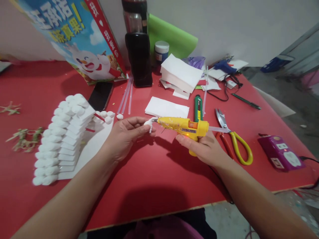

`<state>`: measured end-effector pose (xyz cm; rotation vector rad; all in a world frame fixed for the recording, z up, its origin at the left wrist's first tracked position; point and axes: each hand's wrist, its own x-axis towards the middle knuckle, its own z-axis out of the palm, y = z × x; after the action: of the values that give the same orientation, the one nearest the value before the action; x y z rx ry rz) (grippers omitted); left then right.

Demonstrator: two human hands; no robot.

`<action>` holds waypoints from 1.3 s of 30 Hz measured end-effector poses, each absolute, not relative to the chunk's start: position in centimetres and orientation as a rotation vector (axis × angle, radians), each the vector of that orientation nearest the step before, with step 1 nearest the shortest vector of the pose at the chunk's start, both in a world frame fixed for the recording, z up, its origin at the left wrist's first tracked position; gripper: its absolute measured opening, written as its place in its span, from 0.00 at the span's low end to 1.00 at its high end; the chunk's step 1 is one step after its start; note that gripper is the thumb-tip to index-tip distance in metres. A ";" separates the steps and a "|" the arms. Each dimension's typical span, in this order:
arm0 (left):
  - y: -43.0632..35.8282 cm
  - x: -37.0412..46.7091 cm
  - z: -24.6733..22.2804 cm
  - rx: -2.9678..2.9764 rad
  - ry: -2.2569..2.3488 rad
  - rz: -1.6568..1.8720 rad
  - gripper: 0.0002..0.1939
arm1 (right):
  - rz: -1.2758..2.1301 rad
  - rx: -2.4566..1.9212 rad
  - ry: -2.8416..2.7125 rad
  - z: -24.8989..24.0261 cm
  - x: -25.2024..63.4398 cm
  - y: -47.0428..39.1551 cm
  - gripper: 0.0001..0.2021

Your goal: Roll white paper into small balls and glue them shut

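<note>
My left hand [132, 131] pinches a small white piece [149, 124], whose exact kind I cannot make out. In my right hand [199, 144] is a yellow hot glue gun [174, 124], its orange light lit and a clear glue stick [218, 129] jutting from the back. The nozzle touches or nearly touches the white piece. To the left lie rows of white puffy pieces [56, 139] fixed to folded white strips. Several loose white puffs [108, 116] lie by a white sheet [93, 151]. Behind the glue gun rests a stack of white paper [166, 108].
Scissors with yellow and red handles [240, 147], a green cutter knife [198, 108] and a purple power socket box [280, 152] lie at the right. A phone [101, 95], glue sticks [127, 94], a dark bottle [138, 49] and a colourful box [87, 43] stand or lie behind.
</note>
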<state>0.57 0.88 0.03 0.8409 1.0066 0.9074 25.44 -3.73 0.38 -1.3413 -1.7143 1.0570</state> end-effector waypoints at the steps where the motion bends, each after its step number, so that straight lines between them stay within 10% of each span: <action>1: 0.8 0.6 0.1 0.855 1.008 0.898 0.13 | 1.053 -1.348 -1.722 0.3 25.4 -3.7 0.16; 23: 1.3 0.2 -0.4 0.782 0.974 0.935 0.15 | 1.021 -1.346 -1.594 0.2 25.8 -3.1 0.17; 39: 0.8 0.7 0.8 0.880 0.938 0.948 0.18 | 0.311 -2.151 -1.180 1.2 40.2 -6.6 0.12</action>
<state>0.65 0.80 0.76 0.8801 0.9377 0.9484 40.22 -6.57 1.17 -2.1509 -1.1800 0.3105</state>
